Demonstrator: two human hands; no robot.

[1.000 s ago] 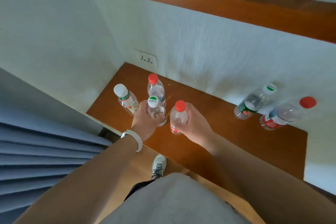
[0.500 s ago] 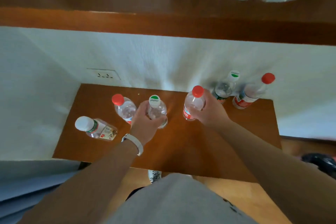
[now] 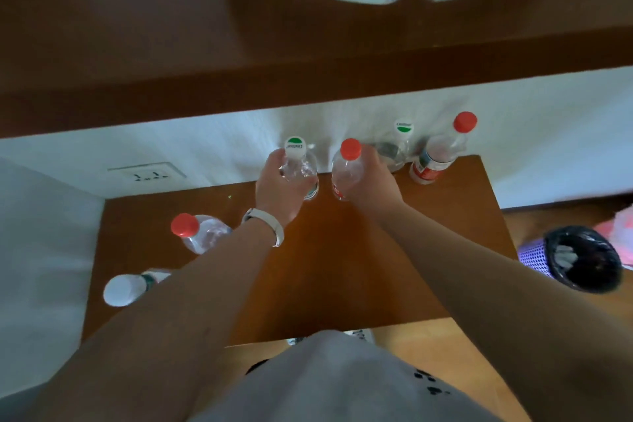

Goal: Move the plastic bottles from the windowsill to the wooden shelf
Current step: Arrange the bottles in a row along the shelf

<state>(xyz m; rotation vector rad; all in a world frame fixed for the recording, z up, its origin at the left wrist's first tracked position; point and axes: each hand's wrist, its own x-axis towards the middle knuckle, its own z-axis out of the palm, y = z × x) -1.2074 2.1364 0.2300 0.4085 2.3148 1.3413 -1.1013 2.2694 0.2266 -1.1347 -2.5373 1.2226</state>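
Left hand (image 3: 279,190), right hand (image 3: 371,178) gripping bottles; waste bin (image 3: 582,259) right of shelf (image 3: 342,267).

Both bare forearms are reaching forward and converging; the left hand (image 3: 279,187), wearing a white band at the wrist, is curling its fingers closed in a grip; the right hand (image 3: 371,178) is wrapping its fingers closed likewise, just beside it.

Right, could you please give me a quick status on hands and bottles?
Left hand grips green-cap bottle. Right hand grips red-cap bottle. Four more bottles on shelf. Nothing blocking.
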